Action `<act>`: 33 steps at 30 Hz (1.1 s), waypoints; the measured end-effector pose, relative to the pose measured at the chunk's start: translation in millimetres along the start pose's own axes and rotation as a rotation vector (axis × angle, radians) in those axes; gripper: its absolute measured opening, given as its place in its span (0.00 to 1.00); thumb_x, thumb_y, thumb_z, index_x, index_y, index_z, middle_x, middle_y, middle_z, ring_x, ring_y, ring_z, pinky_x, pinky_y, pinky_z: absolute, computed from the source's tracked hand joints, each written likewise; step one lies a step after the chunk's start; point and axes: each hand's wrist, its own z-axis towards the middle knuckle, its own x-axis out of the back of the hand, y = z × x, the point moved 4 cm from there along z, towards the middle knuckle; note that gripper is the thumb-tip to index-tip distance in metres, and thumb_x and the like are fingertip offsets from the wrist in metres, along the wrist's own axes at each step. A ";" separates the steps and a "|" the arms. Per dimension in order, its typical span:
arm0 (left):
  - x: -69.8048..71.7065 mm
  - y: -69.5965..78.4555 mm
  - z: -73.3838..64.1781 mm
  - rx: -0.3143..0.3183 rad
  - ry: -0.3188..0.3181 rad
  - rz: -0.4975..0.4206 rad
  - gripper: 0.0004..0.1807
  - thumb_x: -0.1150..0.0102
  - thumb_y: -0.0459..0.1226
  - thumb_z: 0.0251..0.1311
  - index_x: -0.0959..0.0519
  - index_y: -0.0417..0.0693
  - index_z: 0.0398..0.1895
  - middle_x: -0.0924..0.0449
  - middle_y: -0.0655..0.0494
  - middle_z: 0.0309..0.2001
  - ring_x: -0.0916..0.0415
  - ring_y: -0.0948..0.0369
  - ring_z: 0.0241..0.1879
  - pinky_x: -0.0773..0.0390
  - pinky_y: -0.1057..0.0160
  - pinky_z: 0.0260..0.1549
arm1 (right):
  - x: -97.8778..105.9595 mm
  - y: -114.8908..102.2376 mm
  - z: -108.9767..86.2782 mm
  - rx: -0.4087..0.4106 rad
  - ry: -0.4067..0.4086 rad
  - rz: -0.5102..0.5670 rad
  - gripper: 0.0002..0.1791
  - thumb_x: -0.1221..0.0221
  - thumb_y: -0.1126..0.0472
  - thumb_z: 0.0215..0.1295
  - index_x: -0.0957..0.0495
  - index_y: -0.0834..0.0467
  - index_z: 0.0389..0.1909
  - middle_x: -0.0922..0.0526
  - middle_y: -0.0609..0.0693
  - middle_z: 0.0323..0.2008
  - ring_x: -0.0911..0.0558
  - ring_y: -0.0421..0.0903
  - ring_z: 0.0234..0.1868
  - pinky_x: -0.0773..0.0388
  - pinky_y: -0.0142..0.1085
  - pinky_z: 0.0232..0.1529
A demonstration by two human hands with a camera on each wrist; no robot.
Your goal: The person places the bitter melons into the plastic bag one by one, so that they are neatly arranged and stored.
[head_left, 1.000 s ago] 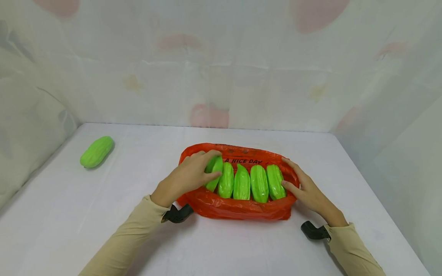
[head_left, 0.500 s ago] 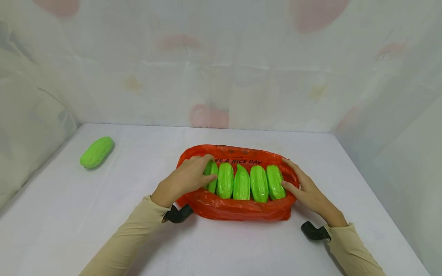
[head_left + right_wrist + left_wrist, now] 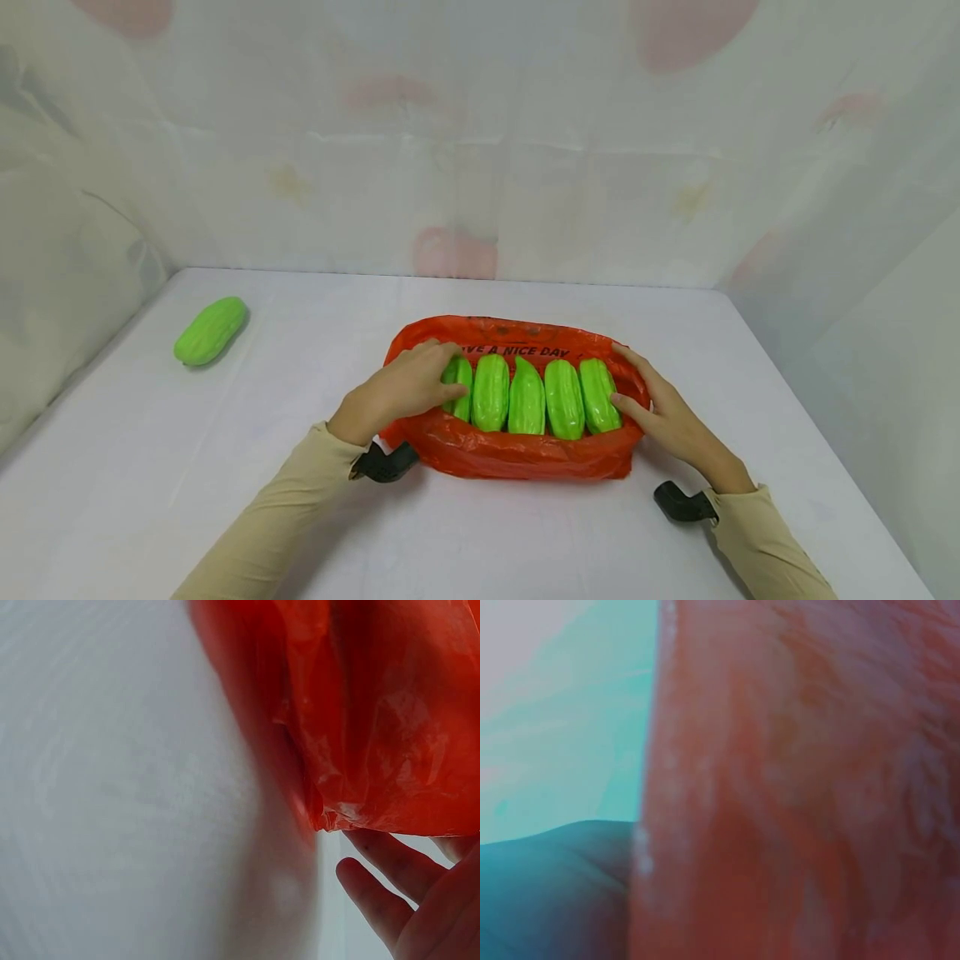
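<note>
An open red plastic bag (image 3: 517, 457) lies on the table in the head view, with lettering on its inner back wall. Several ridged green gourds (image 3: 491, 393) lie side by side inside. At the bag's left end, my left hand (image 3: 401, 385) holds the leftmost gourd (image 3: 461, 392) between thumb and fingers, covering part of it. My right hand (image 3: 663, 408) grips the bag's right rim, thumb on the inner side. In the right wrist view, the other fingers (image 3: 375, 896) lie spread along the outside of the bag (image 3: 390, 727). Blurred red plastic (image 3: 780, 787) fills most of the left wrist view.
Another green gourd (image 3: 211, 331) rests alone at the far left of the white table (image 3: 480, 542). Pale patterned sheeting (image 3: 480, 150) rises behind the table and along both sides. A black wrist-worn device (image 3: 386, 463) sits by the left cuff, another (image 3: 682, 502) by the right.
My left hand has shifted slightly left with its gourd, which now stands lower and more in line with the others. More of the lettering shows. My right hand has stayed put.
</note>
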 end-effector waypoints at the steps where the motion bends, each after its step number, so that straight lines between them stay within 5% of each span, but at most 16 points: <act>1: -0.3 -0.1 0.1 0.002 -0.001 -0.002 0.29 0.36 0.43 0.63 0.28 0.38 0.63 0.24 0.45 0.56 0.29 0.53 0.54 0.24 0.53 0.55 | 0.0 -0.1 0.0 -0.001 0.000 0.000 0.37 0.45 0.58 0.73 0.51 0.47 0.78 0.44 0.60 0.76 0.40 0.64 0.73 0.40 0.69 0.66; 13: 9.0 -2.2 -3.3 -0.041 -0.004 -0.111 0.26 0.37 0.43 0.65 0.27 0.42 0.63 0.25 0.47 0.63 0.29 0.50 0.63 0.26 0.48 0.60 | -0.3 -0.6 0.9 0.001 -0.001 0.000 0.38 0.45 0.58 0.73 0.51 0.48 0.78 0.44 0.61 0.76 0.39 0.64 0.73 0.39 0.69 0.66; 33: 37.0 -2.0 -11.0 -0.191 0.144 -0.218 0.25 0.38 0.41 0.66 0.27 0.47 0.65 0.20 0.47 0.58 0.22 0.51 0.53 0.20 0.50 0.51 | 0.0 -0.2 -0.1 0.000 0.002 -0.002 0.38 0.45 0.58 0.73 0.50 0.48 0.78 0.44 0.61 0.76 0.39 0.64 0.73 0.39 0.69 0.66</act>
